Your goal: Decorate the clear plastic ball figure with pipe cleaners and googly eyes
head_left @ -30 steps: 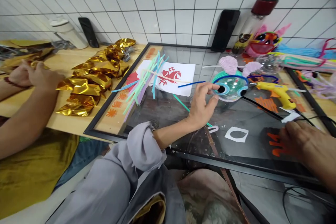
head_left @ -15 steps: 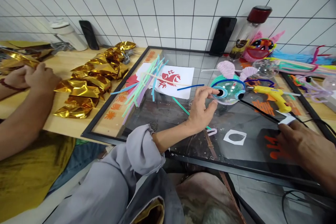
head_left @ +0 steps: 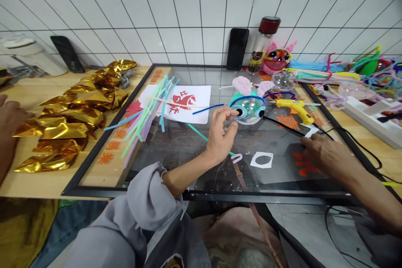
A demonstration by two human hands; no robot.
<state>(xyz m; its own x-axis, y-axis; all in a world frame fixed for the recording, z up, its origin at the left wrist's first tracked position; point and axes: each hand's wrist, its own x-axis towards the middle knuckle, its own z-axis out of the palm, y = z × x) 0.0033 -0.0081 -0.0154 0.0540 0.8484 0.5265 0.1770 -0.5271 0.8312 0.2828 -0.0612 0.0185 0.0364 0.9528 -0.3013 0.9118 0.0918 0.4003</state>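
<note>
A clear ball (head_left: 252,108) on the glass tabletop is made up like an animal's head, with pink fuzzy ears (head_left: 241,85), a dark blue pipe cleaner across the top, and blue-ringed eyes with black pupils. The curved fingertips of my left hand (head_left: 220,136) touch the ball's left eye (head_left: 241,112), the thumb standing apart from the fingers. From the right eye (head_left: 260,113) a long thin black stick (head_left: 282,125) slants down to my right hand (head_left: 326,150), whose fingers are closed on its near end. A white scrap (head_left: 311,131) shows beside those fingers.
A yellow glue gun (head_left: 295,109) with a black cord lies right of the ball. Bundled pipe cleaners (head_left: 147,119) and a red-printed paper (head_left: 201,113) lie left. Gold foil (head_left: 70,113) is near another person's hand (head_left: 6,121). A bottle (head_left: 260,46), phone (head_left: 238,48) and power strip (head_left: 370,121) stand around.
My view has swung to the right, so everything sits further left in the picture. Both hands keep their places at the ball and the black stick. The other person's hands have shifted mostly out of view.
</note>
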